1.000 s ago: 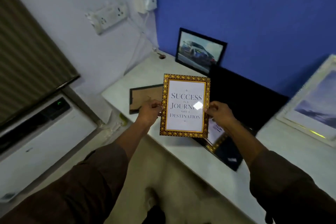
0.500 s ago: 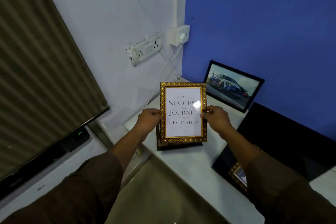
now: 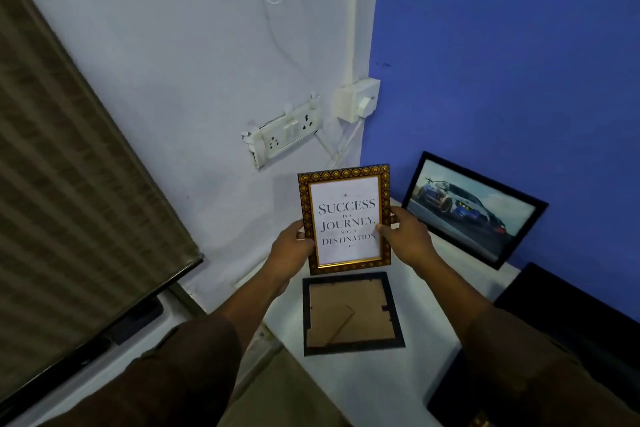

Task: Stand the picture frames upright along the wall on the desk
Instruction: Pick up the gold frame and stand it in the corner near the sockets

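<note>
I hold a gold-patterned frame (image 3: 345, 218) with a "Success is a journey" print upright in the air, near the white wall. My left hand (image 3: 291, 248) grips its left edge and my right hand (image 3: 407, 236) its right edge. Below it a dark frame (image 3: 349, 314) lies face down on the white desk (image 3: 426, 340), brown backing up. A black frame with a car picture (image 3: 472, 210) stands leaning against the blue wall at the right.
A socket strip (image 3: 285, 133) and a white switch box (image 3: 356, 100) with cables sit on the white wall above the desk corner. A large dark panel (image 3: 568, 315) leans at the right. A blind (image 3: 69, 163) and a white appliance (image 3: 131, 326) are at the left.
The view swung left and up toward the room corner. The gold frame moved with both hands toward the white wall, and the face-down frame below it came fully into sight.
</note>
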`<state>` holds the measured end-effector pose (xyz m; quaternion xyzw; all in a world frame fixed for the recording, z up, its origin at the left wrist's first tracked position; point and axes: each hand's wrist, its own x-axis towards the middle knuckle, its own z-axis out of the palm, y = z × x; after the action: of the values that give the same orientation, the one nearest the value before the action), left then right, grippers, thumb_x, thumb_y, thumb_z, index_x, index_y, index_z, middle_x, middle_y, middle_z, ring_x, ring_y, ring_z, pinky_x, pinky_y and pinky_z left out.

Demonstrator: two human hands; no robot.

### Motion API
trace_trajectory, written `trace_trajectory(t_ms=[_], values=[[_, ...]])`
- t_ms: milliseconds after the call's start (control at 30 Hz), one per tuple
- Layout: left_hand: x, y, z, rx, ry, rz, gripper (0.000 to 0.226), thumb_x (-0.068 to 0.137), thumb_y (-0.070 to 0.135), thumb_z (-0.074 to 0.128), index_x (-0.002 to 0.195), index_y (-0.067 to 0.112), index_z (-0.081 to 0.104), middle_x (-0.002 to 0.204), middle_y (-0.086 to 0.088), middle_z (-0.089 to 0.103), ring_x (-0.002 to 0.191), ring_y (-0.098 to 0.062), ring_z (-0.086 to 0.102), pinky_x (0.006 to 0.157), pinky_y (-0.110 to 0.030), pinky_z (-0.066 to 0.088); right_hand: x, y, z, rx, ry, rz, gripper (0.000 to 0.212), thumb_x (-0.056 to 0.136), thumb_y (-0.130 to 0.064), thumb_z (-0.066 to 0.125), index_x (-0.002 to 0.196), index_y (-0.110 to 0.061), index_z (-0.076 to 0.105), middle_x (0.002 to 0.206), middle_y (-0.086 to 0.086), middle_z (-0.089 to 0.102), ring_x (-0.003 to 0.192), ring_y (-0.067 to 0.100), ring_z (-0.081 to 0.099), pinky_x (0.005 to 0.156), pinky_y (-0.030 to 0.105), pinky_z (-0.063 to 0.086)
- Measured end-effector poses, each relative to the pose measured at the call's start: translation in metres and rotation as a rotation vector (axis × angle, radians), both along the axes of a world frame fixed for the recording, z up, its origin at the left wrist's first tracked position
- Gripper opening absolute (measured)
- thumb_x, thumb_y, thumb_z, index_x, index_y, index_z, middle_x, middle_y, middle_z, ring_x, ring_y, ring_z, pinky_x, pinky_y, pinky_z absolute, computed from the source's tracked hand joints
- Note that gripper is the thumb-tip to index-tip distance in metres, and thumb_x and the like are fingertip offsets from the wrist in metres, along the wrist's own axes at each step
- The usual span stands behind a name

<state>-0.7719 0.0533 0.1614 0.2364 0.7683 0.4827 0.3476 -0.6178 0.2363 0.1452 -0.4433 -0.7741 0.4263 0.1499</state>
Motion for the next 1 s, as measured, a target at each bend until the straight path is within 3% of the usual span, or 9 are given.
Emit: trace_trajectory(t_ms=[67, 133, 333, 467, 700, 833, 1000], values=[[-0.003, 0.007, -0.004, -0.006, -0.015, 0.02, 0.047, 0.094, 0.008, 0.052, 0.139, 0.023, 0.055, 0.127, -0.012, 0.066, 0.117, -0.028, 0.061, 0.085, -0.028, 0.05, -0.01, 0.009, -0.006, -0.012, -0.002, 0.037, 0.053, 0.091, -0.035, 0.066, 0.141, -0.026, 0.052, 0.131, 0.0, 0.066, 0.118, 0.024, 0.063, 0.1, 0.048, 0.051], [-0.01, 0.018, -0.01, -0.035, -0.017, 0.03, 0.046, 0.096, 0.008, 0.052, 0.139, 0.024, 0.054, 0.133, -0.013, 0.061, 0.121, -0.031, 0.057, 0.094, -0.036, 0.048, -0.023, 0.021, -0.011, -0.04, -0.016, 0.061, 0.057, 0.093, -0.034, 0.065, 0.146, -0.027, 0.046, 0.135, 0.0, 0.064, 0.12, 0.026, 0.062, 0.102, 0.051, 0.051], [-0.029, 0.028, -0.025, -0.067, -0.061, 0.052, 0.058, 0.071, 0.021, 0.05, 0.127, 0.028, 0.062, 0.112, -0.003, 0.067, 0.101, -0.02, 0.06, 0.077, -0.024, 0.047, -0.057, 0.042, -0.03, -0.123, -0.046, 0.138, 0.056, 0.094, -0.031, 0.065, 0.146, -0.027, 0.044, 0.138, 0.005, 0.063, 0.122, 0.028, 0.062, 0.104, 0.05, 0.049], [-0.048, 0.04, -0.046, -0.082, -0.093, 0.063, 0.055, 0.071, 0.024, 0.051, 0.125, 0.029, 0.062, 0.105, 0.0, 0.067, 0.089, -0.014, 0.057, 0.07, -0.022, 0.046, -0.077, 0.054, -0.052, -0.192, -0.065, 0.17, 0.062, 0.093, -0.028, 0.067, 0.149, -0.02, 0.041, 0.14, 0.007, 0.061, 0.126, 0.028, 0.059, 0.106, 0.048, 0.049], [-0.073, 0.058, -0.08, -0.079, -0.157, 0.081, 0.065, 0.071, 0.031, 0.057, 0.136, 0.023, 0.057, 0.109, -0.003, 0.063, 0.09, -0.014, 0.055, 0.067, -0.017, 0.045, -0.106, 0.077, -0.081, -0.285, -0.124, 0.197, 0.063, 0.091, -0.027, 0.069, 0.147, -0.022, 0.041, 0.141, 0.008, 0.059, 0.127, 0.027, 0.057, 0.106, 0.046, 0.049], [-0.089, 0.073, -0.1, -0.069, -0.147, 0.1, 0.043, 0.091, 0.019, 0.064, 0.132, 0.024, 0.057, 0.112, 0.002, 0.064, 0.092, -0.013, 0.059, 0.058, -0.005, 0.046, -0.124, 0.092, -0.093, -0.327, -0.138, 0.189, 0.062, 0.091, -0.023, 0.069, 0.146, -0.019, 0.042, 0.142, 0.01, 0.058, 0.127, 0.028, 0.057, 0.105, 0.045, 0.049], [-0.11, 0.089, -0.116, -0.116, -0.11, 0.116, 0.043, 0.097, 0.008, 0.06, 0.138, 0.019, 0.054, 0.12, 0.002, 0.058, 0.109, -0.014, 0.056, 0.074, -0.01, 0.044, -0.144, 0.108, -0.103, -0.384, -0.133, 0.194, 0.063, 0.091, -0.021, 0.069, 0.148, -0.02, 0.04, 0.143, 0.009, 0.057, 0.128, 0.027, 0.056, 0.106, 0.045, 0.049]])
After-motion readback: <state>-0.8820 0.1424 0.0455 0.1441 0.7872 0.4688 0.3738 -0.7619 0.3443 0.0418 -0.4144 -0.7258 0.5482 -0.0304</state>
